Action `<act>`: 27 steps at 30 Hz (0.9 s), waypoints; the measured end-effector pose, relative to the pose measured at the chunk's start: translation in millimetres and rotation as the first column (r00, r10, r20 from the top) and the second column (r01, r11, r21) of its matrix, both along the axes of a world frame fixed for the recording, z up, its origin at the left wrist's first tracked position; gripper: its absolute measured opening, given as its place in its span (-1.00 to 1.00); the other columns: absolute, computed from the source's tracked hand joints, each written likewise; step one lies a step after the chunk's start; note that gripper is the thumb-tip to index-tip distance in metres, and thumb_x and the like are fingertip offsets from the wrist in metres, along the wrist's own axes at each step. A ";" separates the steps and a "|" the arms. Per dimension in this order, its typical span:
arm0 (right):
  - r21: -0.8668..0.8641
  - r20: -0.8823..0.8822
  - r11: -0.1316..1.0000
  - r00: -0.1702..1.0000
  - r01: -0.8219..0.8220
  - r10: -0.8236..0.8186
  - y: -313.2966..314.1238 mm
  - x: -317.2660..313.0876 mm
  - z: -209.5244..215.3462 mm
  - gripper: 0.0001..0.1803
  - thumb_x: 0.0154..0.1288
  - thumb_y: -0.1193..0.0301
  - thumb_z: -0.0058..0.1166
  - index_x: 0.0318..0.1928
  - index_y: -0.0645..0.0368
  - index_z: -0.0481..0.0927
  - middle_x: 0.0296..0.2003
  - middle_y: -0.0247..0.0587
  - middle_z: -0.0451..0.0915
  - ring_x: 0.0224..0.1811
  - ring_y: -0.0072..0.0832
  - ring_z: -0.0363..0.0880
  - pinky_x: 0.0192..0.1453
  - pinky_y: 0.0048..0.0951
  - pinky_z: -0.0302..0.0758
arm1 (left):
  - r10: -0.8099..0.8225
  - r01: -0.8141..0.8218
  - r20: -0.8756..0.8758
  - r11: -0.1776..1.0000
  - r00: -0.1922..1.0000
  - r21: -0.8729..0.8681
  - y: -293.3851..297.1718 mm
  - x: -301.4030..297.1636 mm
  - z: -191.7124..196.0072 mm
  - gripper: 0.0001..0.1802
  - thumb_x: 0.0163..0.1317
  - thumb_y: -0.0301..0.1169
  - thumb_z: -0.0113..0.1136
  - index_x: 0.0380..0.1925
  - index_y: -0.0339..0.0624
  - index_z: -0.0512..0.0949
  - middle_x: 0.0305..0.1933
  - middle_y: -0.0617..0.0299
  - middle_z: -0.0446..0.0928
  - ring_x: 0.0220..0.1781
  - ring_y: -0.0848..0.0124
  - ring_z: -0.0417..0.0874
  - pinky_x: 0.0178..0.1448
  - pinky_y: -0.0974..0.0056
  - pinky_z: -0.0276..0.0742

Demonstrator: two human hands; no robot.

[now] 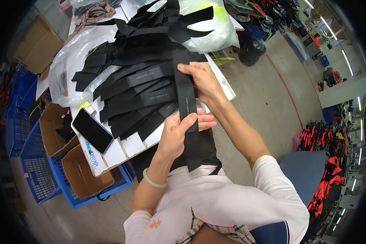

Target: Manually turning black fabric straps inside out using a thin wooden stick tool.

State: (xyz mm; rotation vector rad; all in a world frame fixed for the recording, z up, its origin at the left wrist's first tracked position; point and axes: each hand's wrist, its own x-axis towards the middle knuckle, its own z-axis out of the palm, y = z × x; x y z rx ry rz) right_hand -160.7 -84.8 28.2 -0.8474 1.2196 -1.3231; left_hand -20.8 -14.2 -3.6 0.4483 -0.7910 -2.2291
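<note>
"Two hands at work, and on what?"

"One black strip (186, 94). The left hand (174, 132) is the nearer: its thumb presses flat on the strip, and its fingers lie behind, their tips showing beyond the right edge."

"How about the right hand (205, 82)?"

"Farther along the same strip. The thumb lies on its face and the fingers are bent at the right edge, partly out of sight. Neither hand is spread wide; each has the strip between thumb and fingers."

"Where does the strip run?"

"Far to near, at the right of the pile (136, 83). Its near end hangs past the near edge of the tabletop (227, 81), over the person's lap. Its far end blends with other black pieces, so I can't tell where it stops. Small pale print shows on it just beyond the left thumb."

"Is the pile the same stuff?"

"Black strips too, overlapping and fanned out, several with a printed patch."

"Anything around it?"

"A phone (92, 130), dark screen up, near the left edge. One clear bag (61, 79) at the left of the pile, a fuller one (221, 34) at the far right."

"Off the tabletop?"

"Brown cartons (85, 173) and blue crates (71, 200), left and near."
</note>
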 end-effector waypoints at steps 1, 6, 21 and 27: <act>-0.010 0.053 0.999 0.997 0.052 -0.051 1.1 3.0 3.1 -0.74 0.23 0.37 0.13 -0.60 0.09 0.48 -0.64 -0.52 0.45 -0.66 -0.81 0.27 -0.61 -0.68 0.13 | 0.004 -0.004 -0.019 1.000 1.000 0.007 0.8 -0.3 -1.5 -0.64 0.34 -0.40 0.00 -0.03 -0.55 0.36 -0.14 -0.24 0.54 -0.08 0.00 0.64 0.09 0.06 0.55; -0.008 -0.361 0.987 0.921 -0.162 0.148 -1.0 -17.0 8.3 -0.60 0.17 0.21 0.21 -0.70 0.05 0.39 -0.70 -0.51 0.37 -0.65 -0.78 0.24 -0.54 -0.70 0.13 | 0.019 -0.017 -0.025 0.996 1.000 0.086 -0.8 -1.0 -2.3 -0.65 0.32 -0.42 0.02 -0.05 -0.54 0.38 -0.14 -0.22 0.55 -0.10 0.04 0.65 0.06 0.09 0.58; 0.003 0.121 0.964 0.957 -0.268 0.265 25.8 2.8 -6.2 -0.84 0.20 0.51 0.14 -0.50 0.14 0.48 -0.52 -0.43 0.53 -0.47 -0.75 0.45 -0.36 -0.73 0.36 | 0.360 -0.319 0.230 0.927 0.904 -0.195 14.5 -21.3 -26.6 -0.78 0.29 -0.42 0.09 -0.43 -0.39 0.54 -0.52 0.13 0.61 -0.47 0.45 0.64 -0.39 0.40 0.55; -0.031 -0.508 0.860 0.749 -0.510 0.426 8.8 36.5 17.8 -0.83 0.17 0.40 0.19 -0.36 0.25 0.52 -0.53 -0.47 0.47 -0.49 -0.76 0.32 -0.38 -0.62 0.34 | 0.825 -0.524 0.342 0.553 0.449 -0.647 -12.9 -33.9 -54.0 -0.85 0.22 -0.55 0.07 -0.47 -0.47 0.48 -0.58 0.14 0.54 -0.50 0.51 0.48 -0.41 0.30 0.39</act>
